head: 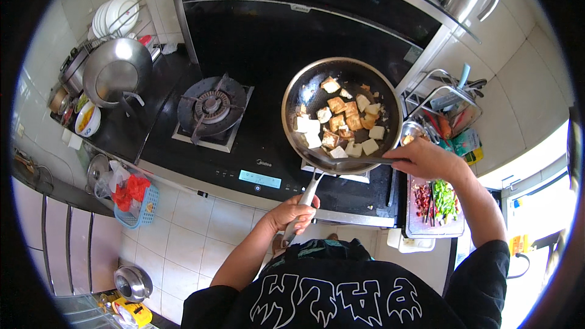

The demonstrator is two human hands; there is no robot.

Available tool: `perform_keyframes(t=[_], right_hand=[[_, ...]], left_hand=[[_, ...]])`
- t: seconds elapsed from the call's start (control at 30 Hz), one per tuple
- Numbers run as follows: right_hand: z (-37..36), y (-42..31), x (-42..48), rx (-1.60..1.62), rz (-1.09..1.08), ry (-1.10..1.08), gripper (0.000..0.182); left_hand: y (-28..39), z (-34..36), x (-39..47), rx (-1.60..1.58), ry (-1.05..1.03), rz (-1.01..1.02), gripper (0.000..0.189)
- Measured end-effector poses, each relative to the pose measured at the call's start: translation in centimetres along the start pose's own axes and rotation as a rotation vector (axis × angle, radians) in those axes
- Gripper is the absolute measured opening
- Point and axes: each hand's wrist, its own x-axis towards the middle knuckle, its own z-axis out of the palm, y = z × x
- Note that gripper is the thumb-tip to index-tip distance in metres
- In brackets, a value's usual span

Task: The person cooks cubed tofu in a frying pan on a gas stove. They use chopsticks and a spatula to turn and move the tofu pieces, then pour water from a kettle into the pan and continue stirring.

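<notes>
My left hand [295,214] is closed around the metal handle [311,190] of a wide frying pan [287,114] over the right side of the black stove. Cut tofu pieces lie in the pan, some browned [354,122], some white [307,125]. My right hand [422,157] grips the handle of a spatula [365,160]. The spatula reaches leftward across the near edge of the pan, its head low among the white pieces at the near left, partly hard to make out. A small metal bowl [413,129] with bits of food stands just beyond my right hand.
A cutting board [429,230] with chopped red and green vegetables and chopsticks lies right. The left burner [211,105] bears no pan. Left of it stand a steel wok [117,73], a bowl of yellow food [87,119] and racked plates [122,13]. A utensil rack [450,91] stands back right.
</notes>
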Motion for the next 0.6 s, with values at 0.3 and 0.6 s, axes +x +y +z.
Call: perform_keyframes(t=[0.3, 0.6], right_hand=[[-2.6, 1.7, 4.3, 0.120, -0.031, -0.118, 0.025], [-1.6, 1.3, 3.7, 0.114, 0.048, -0.089, 0.026]], left_hand=[[1.0, 1.0, -0.3, -0.032, 0.006, -0.024, 0.016], [0.8, 0.8, -0.1, -0.049, -0.010, -0.026, 0.015]])
